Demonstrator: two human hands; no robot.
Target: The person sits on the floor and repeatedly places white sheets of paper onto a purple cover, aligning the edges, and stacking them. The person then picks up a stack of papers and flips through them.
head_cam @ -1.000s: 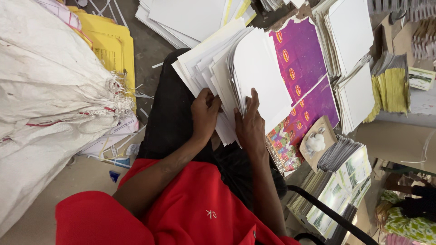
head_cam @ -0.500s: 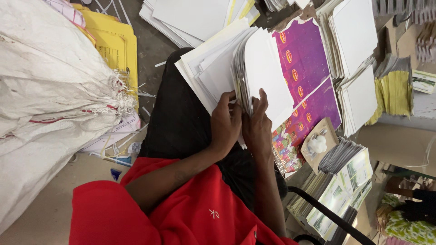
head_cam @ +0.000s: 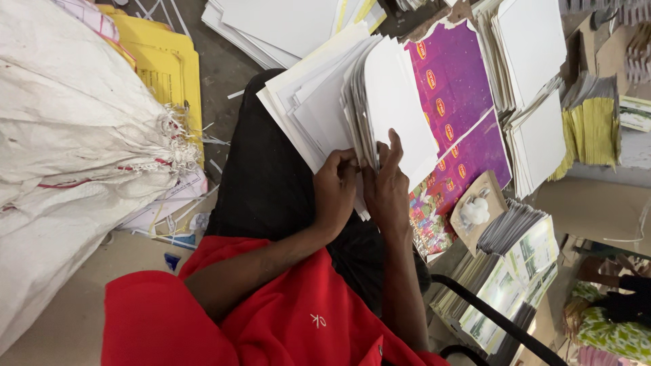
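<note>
Left hand [head_cam: 333, 193] and right hand [head_cam: 388, 188] both closed on stack of white sheets [head_cam: 352, 108], beside purple printed sheets [head_cam: 453, 88].

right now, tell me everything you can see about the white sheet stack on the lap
The white sheet stack is a thick bundle of blank white card-like sheets, fanned and uneven at the edges. It rests on the person's dark-trousered lap, tilted toward the purple printed sheets. The left hand pinches its near edge; the right hand lifts part of the bundle upright, thumb against it.

floor [head_cam: 230, 64] | white sacks [head_cam: 74, 156] | yellow sheets [head_cam: 163, 64] | purple printed sheets [head_cam: 454, 88] | white card stacks [head_cam: 536, 142]
</note>
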